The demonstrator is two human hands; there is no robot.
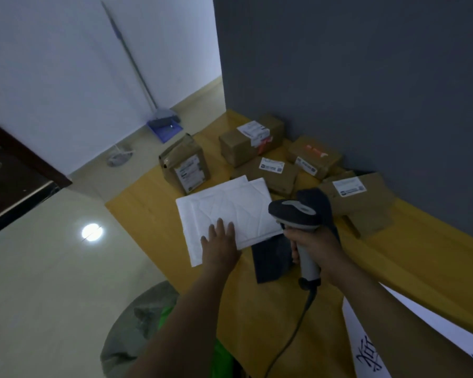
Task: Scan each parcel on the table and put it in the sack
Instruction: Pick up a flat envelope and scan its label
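one grey fabric sack [131, 323] sits on the pale floor at the lower left, just beside the near corner of the yellow wooden table [257, 317], with something bright green showing at its mouth. further back on the floor a long-handled broom and blue dustpan [163, 125] lean against the white wall. on the table, the left hand [220, 248] lies flat with straight, spread fingers, pressing on the near edge of a white padded envelope parcel [224, 211]; it grips nothing. the edge of a second white piece shows under the envelope's far side. a dark flat plastic parcel [271, 261] lies partly beneath the envelope's near right corner. above it the right hand [314, 248] is wrapped tight around the handle of a grey handheld barcode scanner [298, 214], whose dark head hangs over the envelope's right edge; its cable [292, 336] trails toward the person. five brown cardboard boxes with white labels [271, 173] are clustered at the far end of the table, near the grey wall. at the lower right lies a white sheet with dark handwriting [393, 336].
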